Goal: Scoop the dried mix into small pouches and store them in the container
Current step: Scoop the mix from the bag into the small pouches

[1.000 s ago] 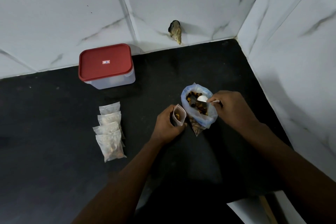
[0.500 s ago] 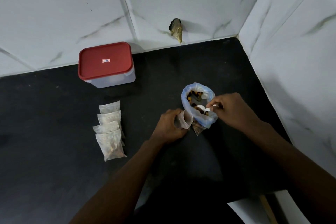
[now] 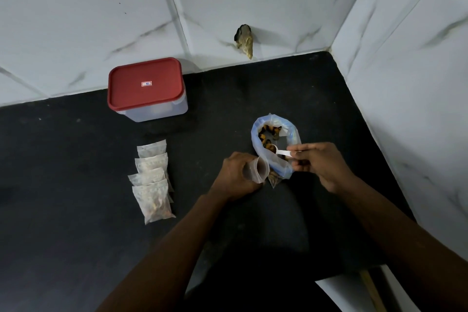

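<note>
A second ago the small pouch (image 3: 258, 172) stood upright in the left hand (image 3: 234, 178). Now it is tipped over, its round mouth turned towards the bag, with the grip curled round its body. To the right, the white spoon (image 3: 281, 152) was buried in the big bag (image 3: 277, 149) and has since lifted. Its bowl, which looks dark with mix, sits at the bag's near rim, just beside the pouch mouth but not yet over it. The right hand (image 3: 321, 166) pinches the handle's end between thumb and fingertips. I'd say a pour into this pouch comes next, though nothing has tipped out so far.

On the left of the black, matt tabletop (image 3: 76, 235), four filled pouches (image 3: 152, 181) lie flat in an overlapping row. They are thin, cloudy plastic over pale, grainy contents. Behind them is the container (image 3: 152, 111), a translucent box with rounded corners. Its glossy red lid (image 3: 145, 83) is on, so storing hasn't begun.

The pouch in hand is soft clear film held open like a tube. The bag is crinkled bluish plastic with its rim rolled down, and the dried mix (image 3: 268, 132) inside shows as lumpy orange and dark bits. The spoon looks like smooth, hard plastic.
</note>
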`<act>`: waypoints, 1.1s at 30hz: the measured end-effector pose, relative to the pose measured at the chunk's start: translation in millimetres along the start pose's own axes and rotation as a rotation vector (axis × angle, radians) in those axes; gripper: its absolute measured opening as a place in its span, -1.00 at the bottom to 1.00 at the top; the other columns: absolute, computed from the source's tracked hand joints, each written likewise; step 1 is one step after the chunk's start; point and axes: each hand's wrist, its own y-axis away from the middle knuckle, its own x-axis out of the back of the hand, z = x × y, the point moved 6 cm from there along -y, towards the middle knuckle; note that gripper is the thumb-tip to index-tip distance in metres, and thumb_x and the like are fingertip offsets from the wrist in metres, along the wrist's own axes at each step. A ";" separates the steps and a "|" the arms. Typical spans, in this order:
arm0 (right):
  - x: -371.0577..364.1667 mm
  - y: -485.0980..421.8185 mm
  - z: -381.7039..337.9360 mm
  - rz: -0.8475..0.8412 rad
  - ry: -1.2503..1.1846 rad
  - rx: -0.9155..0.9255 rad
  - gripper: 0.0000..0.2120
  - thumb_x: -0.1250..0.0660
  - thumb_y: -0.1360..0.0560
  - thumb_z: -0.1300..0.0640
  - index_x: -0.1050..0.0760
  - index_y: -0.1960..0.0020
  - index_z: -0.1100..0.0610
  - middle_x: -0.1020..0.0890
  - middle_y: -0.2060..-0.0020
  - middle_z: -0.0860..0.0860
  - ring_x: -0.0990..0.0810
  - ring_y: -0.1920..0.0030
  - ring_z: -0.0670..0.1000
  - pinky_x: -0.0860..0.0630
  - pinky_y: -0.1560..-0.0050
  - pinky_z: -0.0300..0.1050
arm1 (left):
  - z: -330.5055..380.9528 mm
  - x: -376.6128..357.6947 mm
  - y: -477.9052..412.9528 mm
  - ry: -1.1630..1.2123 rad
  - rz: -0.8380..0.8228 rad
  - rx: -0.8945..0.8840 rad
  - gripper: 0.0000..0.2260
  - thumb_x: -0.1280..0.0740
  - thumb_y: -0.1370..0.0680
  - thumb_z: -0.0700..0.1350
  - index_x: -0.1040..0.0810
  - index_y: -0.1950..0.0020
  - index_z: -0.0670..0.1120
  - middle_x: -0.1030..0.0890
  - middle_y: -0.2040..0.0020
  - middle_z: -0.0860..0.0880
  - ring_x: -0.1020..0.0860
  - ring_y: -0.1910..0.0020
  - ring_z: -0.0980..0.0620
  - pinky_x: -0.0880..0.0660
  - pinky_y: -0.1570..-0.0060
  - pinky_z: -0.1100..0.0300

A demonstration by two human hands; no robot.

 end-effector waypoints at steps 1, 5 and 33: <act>-0.2 0.3 1.2 0.005 -0.027 -0.020 -0.84 -0.34 -0.58 0.31 -0.67 -0.04 0.15 -0.73 0.11 0.15 -0.69 0.21 0.00 -0.63 0.19 -0.16 | 0.4 -0.4 -0.8 -0.010 0.000 -0.013 -0.57 -0.60 -0.43 -0.04 -0.59 -0.25 -0.04 -0.59 -0.22 0.03 -0.47 -0.19 0.16 -0.47 -0.30 0.11; -3.8 1.0 7.0 0.007 -0.112 -0.055 -0.84 -0.35 -0.58 0.28 -0.66 -0.10 0.16 -0.72 0.12 0.13 -0.62 0.28 -0.06 -0.57 0.24 -0.20 | -1.1 -0.9 -3.7 0.004 0.008 -0.040 -0.57 -0.60 -0.42 -0.01 -0.60 -0.24 -0.03 -0.51 -0.24 0.07 -0.51 -0.16 0.17 -0.54 -0.24 0.11; 3.1 30.1 -17.4 -0.128 -0.357 0.061 -0.81 -0.35 -0.58 0.26 -0.66 -0.15 0.15 -0.74 0.13 0.03 -0.52 0.34 -0.12 -0.50 0.35 -0.31 | -10.5 15.3 -0.8 0.257 0.142 0.010 -0.56 -0.61 -0.40 -0.05 -0.56 -0.23 0.01 -0.60 -0.14 0.12 -0.58 -0.11 0.24 -0.54 -0.07 0.32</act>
